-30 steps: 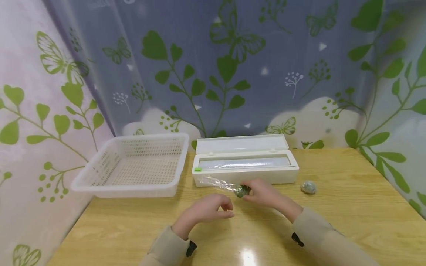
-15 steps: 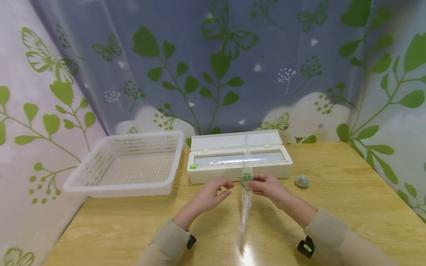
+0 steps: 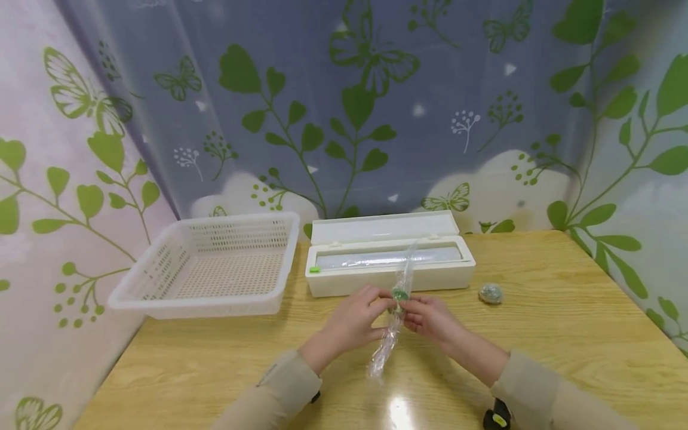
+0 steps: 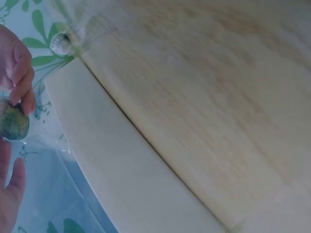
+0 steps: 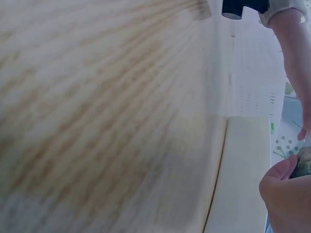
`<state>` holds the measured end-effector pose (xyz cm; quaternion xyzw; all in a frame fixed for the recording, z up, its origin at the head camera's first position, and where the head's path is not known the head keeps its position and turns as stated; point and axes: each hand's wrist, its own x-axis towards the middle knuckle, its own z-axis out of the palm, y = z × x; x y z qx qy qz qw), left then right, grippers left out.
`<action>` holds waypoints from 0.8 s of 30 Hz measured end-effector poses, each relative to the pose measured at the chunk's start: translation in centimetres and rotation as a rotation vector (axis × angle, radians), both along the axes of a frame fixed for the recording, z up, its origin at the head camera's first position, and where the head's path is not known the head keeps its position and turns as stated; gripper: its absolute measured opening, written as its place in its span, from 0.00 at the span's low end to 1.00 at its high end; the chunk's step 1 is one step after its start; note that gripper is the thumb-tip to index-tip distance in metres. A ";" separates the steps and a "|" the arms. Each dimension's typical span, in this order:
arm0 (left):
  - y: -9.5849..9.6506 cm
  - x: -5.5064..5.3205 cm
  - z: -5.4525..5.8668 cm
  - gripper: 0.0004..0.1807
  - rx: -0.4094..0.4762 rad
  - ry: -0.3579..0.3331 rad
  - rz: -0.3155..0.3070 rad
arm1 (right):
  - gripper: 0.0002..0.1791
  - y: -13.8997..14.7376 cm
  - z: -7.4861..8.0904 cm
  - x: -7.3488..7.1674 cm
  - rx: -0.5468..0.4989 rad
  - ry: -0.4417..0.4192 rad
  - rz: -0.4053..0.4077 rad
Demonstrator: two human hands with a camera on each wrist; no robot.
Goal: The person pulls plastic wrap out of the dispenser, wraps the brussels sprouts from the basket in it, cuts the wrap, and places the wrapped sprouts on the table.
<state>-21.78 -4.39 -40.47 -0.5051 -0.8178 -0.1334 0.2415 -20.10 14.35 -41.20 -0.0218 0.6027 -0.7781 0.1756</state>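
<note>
A small green round thing (image 3: pixel 399 295), wrapped in a strip of clear cling film (image 3: pixel 383 352), is between both hands in front of the dispenser. My right hand (image 3: pixel 432 319) pinches it from the right with thumb and fingers. From the left, my left hand (image 3: pixel 355 319) curls its fingertips onto it, its thumb lower and apart. Film hangs toward me and also rises over the white cling film dispenser (image 3: pixel 389 282), whose lid (image 3: pixel 384 228) stands open. The green thing (image 4: pixel 13 121) shows mottled green and yellow at the left wrist view's edge. What it is, I cannot tell.
A second film-wrapped ball (image 3: pixel 491 293) lies on the wooden table (image 3: pixel 537 352) at the right. At the left stands a white perforated basket (image 3: pixel 196 309). A leaf-patterned curtain (image 3: pixel 349 119) hangs along the table's back edge.
The film strip has swung from sideways to lengthwise, then bunched. My left hand has come from apart to touching the green thing; my right hand keeps its grip.
</note>
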 end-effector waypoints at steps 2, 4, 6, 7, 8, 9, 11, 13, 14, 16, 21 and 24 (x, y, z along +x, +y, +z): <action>0.1 0.0 -0.2 0.19 0.009 -0.013 0.010 | 0.13 -0.1 -0.2 0.1 0.025 -0.001 0.002; 0.0 0.0 -0.4 0.17 0.013 -0.039 0.020 | 0.12 -0.2 -0.5 0.1 0.058 0.002 0.014; 0.0 0.1 -0.5 0.15 0.016 -0.070 0.021 | 0.10 -0.1 -0.7 0.2 0.091 0.013 0.033; -0.1 0.1 -0.5 0.14 0.018 -0.091 0.017 | 0.09 -0.1 -0.8 0.2 0.101 0.019 0.042; -0.1 0.2 -0.4 0.13 0.022 -0.108 0.011 | 0.09 0.0 -0.9 0.2 0.114 0.029 0.049; -0.1 0.3 -0.4 0.12 0.021 -0.124 0.005 | 0.10 0.0 -1.0 0.2 0.122 0.037 0.054; -0.1 0.4 -0.4 0.11 0.024 -0.160 -0.015 | 0.12 0.1 -1.2 0.3 0.132 0.051 0.057; -0.2 0.4 -0.5 0.10 0.022 -0.188 -0.034 | 0.14 0.1 -1.4 0.3 0.140 0.061 0.060; -0.2 0.4 -0.6 0.10 0.015 -0.196 -0.042 | 0.16 0.1 -1.5 0.4 0.144 0.065 0.061; -0.3 0.4 -0.7 0.11 0.006 -0.221 -0.062 | 0.17 0.1 -1.7 0.5 0.144 0.071 0.067; -0.6 0.6 -0.8 0.11 0.006 -0.241 -0.100 | 0.18 0.2 -1.8 0.7 0.130 0.081 0.078; -0.7 0.6 -0.9 0.10 0.032 -0.213 -0.131 | 0.18 0.3 -1.5 0.8 0.183 0.123 0.068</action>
